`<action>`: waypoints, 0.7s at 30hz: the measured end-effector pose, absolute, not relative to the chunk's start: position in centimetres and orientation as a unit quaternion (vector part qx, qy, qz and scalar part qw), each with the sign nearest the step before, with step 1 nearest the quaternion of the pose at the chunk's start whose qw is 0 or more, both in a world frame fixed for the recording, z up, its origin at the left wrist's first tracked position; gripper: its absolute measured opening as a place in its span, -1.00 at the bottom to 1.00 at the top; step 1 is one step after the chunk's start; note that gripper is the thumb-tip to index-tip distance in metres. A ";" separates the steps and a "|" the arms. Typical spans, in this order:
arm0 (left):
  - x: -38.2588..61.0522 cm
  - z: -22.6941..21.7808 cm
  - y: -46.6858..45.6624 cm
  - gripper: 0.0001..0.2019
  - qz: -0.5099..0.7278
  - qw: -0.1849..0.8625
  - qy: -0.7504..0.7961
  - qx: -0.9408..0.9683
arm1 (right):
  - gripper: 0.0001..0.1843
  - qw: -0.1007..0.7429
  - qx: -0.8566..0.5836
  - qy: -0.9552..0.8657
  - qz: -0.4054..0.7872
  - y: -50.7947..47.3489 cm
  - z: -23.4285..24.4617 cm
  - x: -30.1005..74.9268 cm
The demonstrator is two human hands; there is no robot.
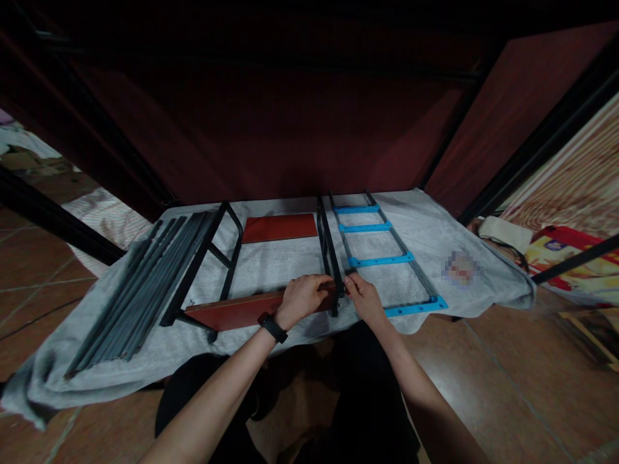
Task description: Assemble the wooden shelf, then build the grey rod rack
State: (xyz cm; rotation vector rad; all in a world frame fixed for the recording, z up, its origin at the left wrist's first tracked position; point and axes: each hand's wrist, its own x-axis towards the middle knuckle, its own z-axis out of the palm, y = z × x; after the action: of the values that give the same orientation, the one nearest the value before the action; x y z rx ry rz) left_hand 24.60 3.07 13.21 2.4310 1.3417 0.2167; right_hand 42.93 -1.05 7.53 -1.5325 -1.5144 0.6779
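Observation:
A black metal frame with reddish-brown boards lies on its side, one board at the back and another board along the front. My left hand, with a dark band on its wrist, is at the front board's right end, its bent fingers gripping the black metal side frame. On the other side of that frame, my right hand has its fingertips pinched close to the tube; anything between them is hidden. Just right of it lies a ladder-like rack of grey tubes with blue crosspieces.
Several loose grey tubes lie side by side at the left on a grey cloth. A dark red panel rises behind. At the right are a red and yellow package and a slanted black post.

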 end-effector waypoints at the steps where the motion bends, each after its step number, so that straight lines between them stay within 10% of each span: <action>1: 24.6 13.2 3.1 -0.63 0.077 0.177 0.473 0.860 | -0.60 0.423 -0.616 -0.607 0.270 -1.1 7.6 42.9; 21: 24.5 13.4 3.1 -0.63 0.075 0.180 0.466 0.863 | -0.70 0.476 -0.581 -0.576 0.322 -1.3 7.0 43.0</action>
State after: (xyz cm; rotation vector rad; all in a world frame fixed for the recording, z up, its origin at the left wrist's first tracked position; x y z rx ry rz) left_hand 24.50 3.13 13.38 2.4394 1.3165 0.2110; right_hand 42.95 -1.35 7.02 -1.4204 -1.4086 0.7861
